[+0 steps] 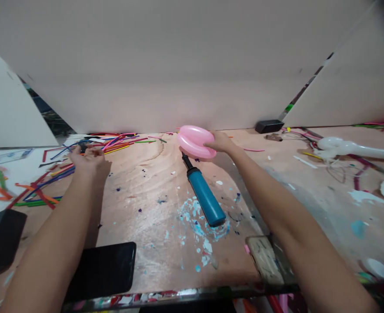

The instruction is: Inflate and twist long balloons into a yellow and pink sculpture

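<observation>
A pink inflated balloon [195,138], bent into a curved loop, is by the back panel. My right hand [220,142] grips its right side, fingers closed around it. Just below the balloon lies a blue hand pump [206,198] with a black nozzle pointing toward it; neither hand touches the pump. My left hand [86,157] is at the back left, beside a pile of thin uninflated balloons [118,142] in many colours. Its fingers are curled in, and what they hold, if anything, is too small to make out.
A black phone [105,267] lies near the front edge, partly under my left forearm. Another phone-like case [264,258] is by my right arm. A black box [269,126] stands at the back, a dark block [1,243] at the left. A white balloon [358,148] lies right.
</observation>
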`<state>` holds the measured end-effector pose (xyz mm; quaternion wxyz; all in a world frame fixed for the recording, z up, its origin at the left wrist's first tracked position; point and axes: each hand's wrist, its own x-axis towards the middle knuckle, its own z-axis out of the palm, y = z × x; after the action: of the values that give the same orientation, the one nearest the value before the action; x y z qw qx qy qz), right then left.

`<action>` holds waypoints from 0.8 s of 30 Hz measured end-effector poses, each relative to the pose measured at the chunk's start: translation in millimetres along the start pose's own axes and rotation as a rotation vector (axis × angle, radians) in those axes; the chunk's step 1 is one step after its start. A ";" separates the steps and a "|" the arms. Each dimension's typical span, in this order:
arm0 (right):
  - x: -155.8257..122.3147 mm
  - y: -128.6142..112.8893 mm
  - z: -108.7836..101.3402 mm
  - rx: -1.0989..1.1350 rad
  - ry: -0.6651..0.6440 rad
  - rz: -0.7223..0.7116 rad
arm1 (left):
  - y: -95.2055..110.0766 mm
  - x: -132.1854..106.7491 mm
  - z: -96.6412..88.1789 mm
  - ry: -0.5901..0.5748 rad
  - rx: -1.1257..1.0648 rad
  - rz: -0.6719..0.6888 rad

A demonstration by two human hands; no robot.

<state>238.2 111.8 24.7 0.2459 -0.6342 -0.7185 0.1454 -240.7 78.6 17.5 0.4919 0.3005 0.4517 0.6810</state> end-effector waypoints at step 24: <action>-20.4 -23.2 -22.2 0.049 0.305 -0.257 | -39.5 -78.6 194.6 -0.548 0.462 0.441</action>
<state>232.2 86.0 51.9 0.3835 -0.5459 -0.7442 0.0326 -32.5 71.0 64.3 0.3562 0.6625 0.3697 0.5455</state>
